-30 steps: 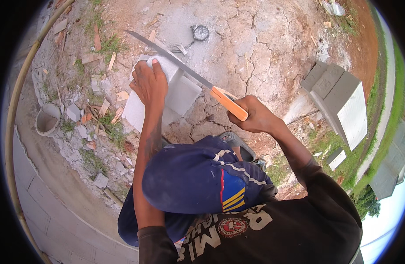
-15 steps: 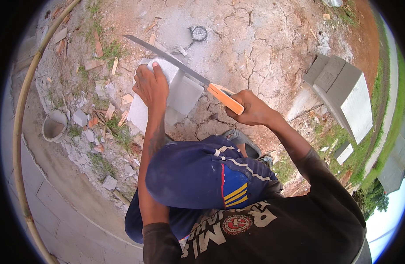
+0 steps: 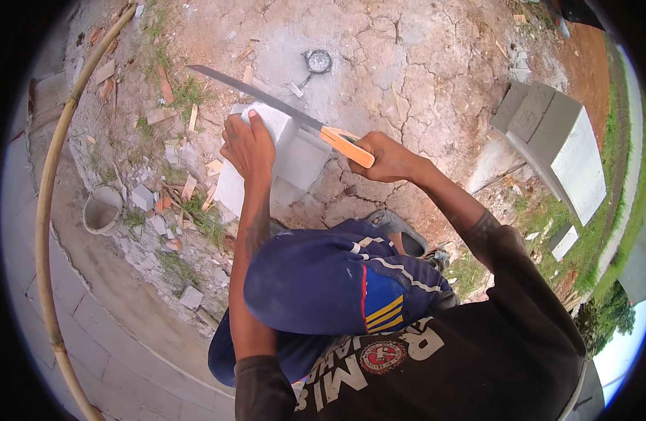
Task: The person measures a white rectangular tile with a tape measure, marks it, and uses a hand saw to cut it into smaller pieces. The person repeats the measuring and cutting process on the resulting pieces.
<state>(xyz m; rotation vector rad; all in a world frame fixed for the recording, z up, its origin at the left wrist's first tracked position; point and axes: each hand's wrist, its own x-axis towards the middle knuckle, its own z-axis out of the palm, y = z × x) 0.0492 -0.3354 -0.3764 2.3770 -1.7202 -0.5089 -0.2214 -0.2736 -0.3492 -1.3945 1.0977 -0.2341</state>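
Observation:
My right hand [image 3: 387, 158] is closed round the orange handle of a hand saw [image 3: 260, 94]. The long grey blade points to the upper left and crosses the far edge of a white lightweight concrete block [image 3: 276, 121]. My left hand [image 3: 249, 147] grips this block from its left side, thumb on the top face. Beneath it lies another pale block [image 3: 302, 165], its right part showing. Whether the teeth have cut into the block cannot be seen from here.
A black round tool with a handle [image 3: 318, 62] lies on the cracked ground beyond the blocks. Grey and white blocks [image 3: 547, 126] are stacked at the right. At left stand a bucket [image 3: 102, 210] and a bamboo pole [image 3: 49, 203], among block chips and wood scraps.
The saw has slid to the left across the block, my right hand moving with it. My left hand keeps its hold. The whole view has shifted slightly, and a dark shape shows at the upper right.

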